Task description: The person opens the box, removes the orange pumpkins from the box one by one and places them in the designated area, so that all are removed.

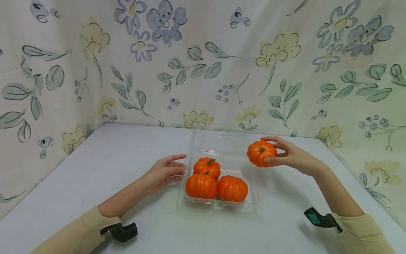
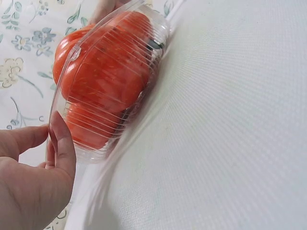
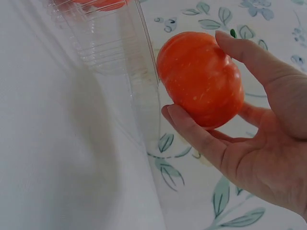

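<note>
My right hand point(image 1: 295, 155) holds a small orange pumpkin point(image 1: 261, 153) with a short green stem, thumb and fingers spread round its sides. It is raised at the right edge of a clear plastic container point(image 1: 233, 165). In the right wrist view the same pumpkin point(image 3: 199, 79) sits between thumb and fingertips. Inside the container are a back pumpkin point(image 1: 207, 168), a front left pumpkin point(image 1: 201, 186) and a front right pumpkin point(image 1: 232, 188). My left hand point(image 1: 163, 174) is at the container's left side, fingers loosely bent, fingertips right at the rim in the left wrist view.
The container's clear lid point(image 1: 219, 141) lies folded open toward the back. A white table point(image 1: 133, 144) carries everything, with a floral curtain point(image 1: 203, 77) hanging behind it. Black bands with devices sit on the left wrist point(image 1: 118, 231) and right wrist point(image 1: 321, 218).
</note>
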`<control>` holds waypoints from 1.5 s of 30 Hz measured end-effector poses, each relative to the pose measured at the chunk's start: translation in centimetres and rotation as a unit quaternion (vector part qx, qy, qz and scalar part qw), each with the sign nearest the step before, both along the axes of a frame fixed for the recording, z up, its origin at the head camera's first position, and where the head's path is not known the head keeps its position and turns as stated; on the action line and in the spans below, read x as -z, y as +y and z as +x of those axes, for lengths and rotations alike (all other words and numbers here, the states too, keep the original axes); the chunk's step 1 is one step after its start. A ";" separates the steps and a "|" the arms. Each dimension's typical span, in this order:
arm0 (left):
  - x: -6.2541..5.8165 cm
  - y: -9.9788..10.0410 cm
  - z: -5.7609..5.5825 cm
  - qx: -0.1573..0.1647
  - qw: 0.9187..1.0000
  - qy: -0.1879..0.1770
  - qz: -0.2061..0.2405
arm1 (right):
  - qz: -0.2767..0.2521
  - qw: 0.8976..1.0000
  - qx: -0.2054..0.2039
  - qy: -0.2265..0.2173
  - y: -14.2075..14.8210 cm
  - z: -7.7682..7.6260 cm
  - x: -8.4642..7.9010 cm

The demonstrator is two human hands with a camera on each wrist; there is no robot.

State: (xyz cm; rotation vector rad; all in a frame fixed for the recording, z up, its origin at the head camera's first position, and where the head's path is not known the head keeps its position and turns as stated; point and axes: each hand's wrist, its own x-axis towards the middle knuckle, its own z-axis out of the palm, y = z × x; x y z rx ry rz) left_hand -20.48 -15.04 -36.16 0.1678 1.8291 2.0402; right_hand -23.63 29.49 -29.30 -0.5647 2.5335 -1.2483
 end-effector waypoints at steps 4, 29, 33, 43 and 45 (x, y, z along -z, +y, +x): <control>0.0 0.1 0.1 0.000 1.000 0.001 0.001 | 0.008 1.000 0.009 -0.004 -0.1 0.0 0.3; 2.4 0.0 -0.4 0.016 0.995 0.015 0.095 | 0.025 0.999 0.019 0.014 0.0 -0.3 0.6; 2.8 -0.4 -0.4 0.025 0.994 0.011 0.110 | 0.018 1.000 0.009 0.013 -0.1 -0.4 0.5; 2.9 -0.4 -0.2 0.042 0.991 0.014 0.123 | 0.018 1.000 0.004 0.010 0.2 -0.5 0.2; 2.9 -0.4 -0.2 0.043 0.991 0.015 0.125 | 0.018 1.000 0.004 0.010 0.3 -0.5 0.2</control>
